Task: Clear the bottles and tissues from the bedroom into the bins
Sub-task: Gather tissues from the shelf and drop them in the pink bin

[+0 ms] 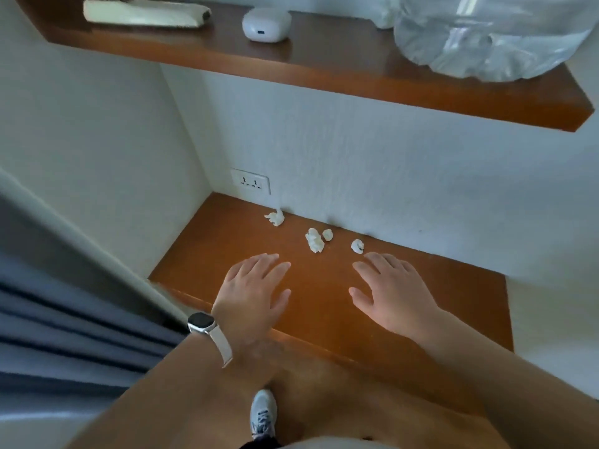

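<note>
Reaching with our left hand [256, 286] and right hand [392, 286] flat and empty, we aim for tissues [314, 240] just past our fingertips.

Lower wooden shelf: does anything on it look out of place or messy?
Yes. Four crumpled tissues lie scattered on the lower shelf by the wall: the left tissue near the wall socket, a middle pair, and the right tissue just beyond the right hand. They look like litter, not something stored there.
</note>
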`<act>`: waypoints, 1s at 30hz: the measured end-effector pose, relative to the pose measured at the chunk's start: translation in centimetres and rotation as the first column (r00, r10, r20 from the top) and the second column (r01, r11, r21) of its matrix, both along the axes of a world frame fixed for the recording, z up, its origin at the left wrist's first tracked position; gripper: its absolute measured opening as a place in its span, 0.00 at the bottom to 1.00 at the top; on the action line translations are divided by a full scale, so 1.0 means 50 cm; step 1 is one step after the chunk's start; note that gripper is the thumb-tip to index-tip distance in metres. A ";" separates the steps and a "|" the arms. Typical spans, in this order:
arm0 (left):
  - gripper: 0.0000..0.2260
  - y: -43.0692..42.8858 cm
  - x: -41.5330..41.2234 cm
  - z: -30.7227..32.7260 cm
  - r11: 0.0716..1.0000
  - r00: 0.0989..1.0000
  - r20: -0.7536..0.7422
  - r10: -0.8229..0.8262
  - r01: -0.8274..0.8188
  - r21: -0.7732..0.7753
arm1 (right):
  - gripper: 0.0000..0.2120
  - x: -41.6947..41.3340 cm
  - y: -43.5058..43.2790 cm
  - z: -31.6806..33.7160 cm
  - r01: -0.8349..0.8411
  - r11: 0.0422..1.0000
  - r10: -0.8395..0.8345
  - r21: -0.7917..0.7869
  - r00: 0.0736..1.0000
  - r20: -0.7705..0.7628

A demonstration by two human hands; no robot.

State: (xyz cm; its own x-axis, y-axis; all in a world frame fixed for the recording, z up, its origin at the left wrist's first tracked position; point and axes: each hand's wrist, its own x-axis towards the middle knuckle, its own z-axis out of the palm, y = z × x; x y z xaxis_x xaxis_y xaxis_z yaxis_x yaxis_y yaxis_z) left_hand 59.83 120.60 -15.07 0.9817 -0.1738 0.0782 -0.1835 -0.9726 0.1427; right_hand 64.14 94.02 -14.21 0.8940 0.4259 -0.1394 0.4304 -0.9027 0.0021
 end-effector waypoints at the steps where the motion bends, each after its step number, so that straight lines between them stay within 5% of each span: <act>1: 0.21 0.026 0.023 -0.003 1.000 1.000 -0.006 -0.027 0.027 0.005 | 0.26 0.009 0.017 -0.002 0.017 1.000 -0.017 -0.016 1.000 -0.003; 14: 0.20 0.099 0.254 -0.134 0.961 0.957 -0.091 -0.275 0.270 -0.066 | 0.26 0.094 0.085 -0.072 0.296 0.952 -0.303 -0.082 0.948 -0.098; 30: 0.24 -0.051 0.432 -0.251 0.968 0.918 -0.314 -0.242 0.250 -0.016 | 0.24 0.297 0.006 -0.270 0.377 0.922 -0.353 0.091 0.913 -0.206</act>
